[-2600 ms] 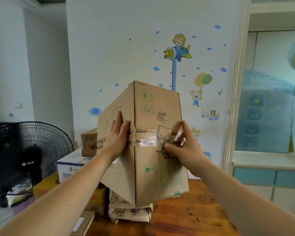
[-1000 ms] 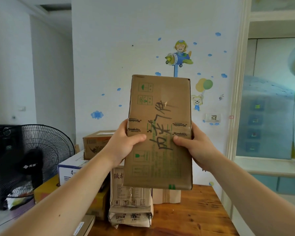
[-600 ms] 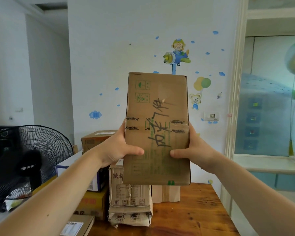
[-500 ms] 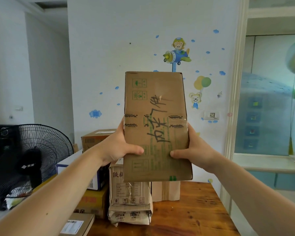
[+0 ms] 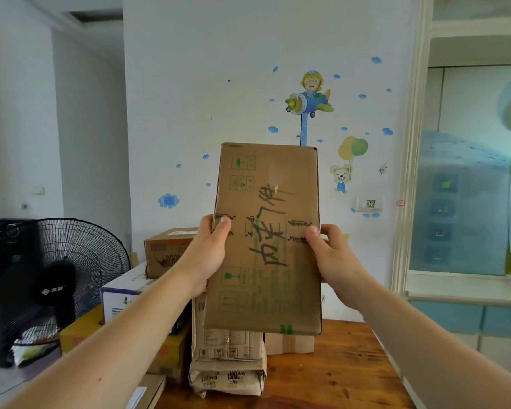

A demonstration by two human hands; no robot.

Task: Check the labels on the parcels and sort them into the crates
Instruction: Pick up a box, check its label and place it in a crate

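Cardboard parcel [image 5: 266, 184] upright between the hands; left hand [image 5: 207, 255] and right hand [image 5: 335, 261] clamped on its side edges

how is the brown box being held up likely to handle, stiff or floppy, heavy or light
Probably stiff: the cardboard box shows a flat face and straight edges though gripped only at its sides. Likely light for its size, since the left hand and right hand hold it raised by side grips alone. Its green handling symbols hint at careful handling.
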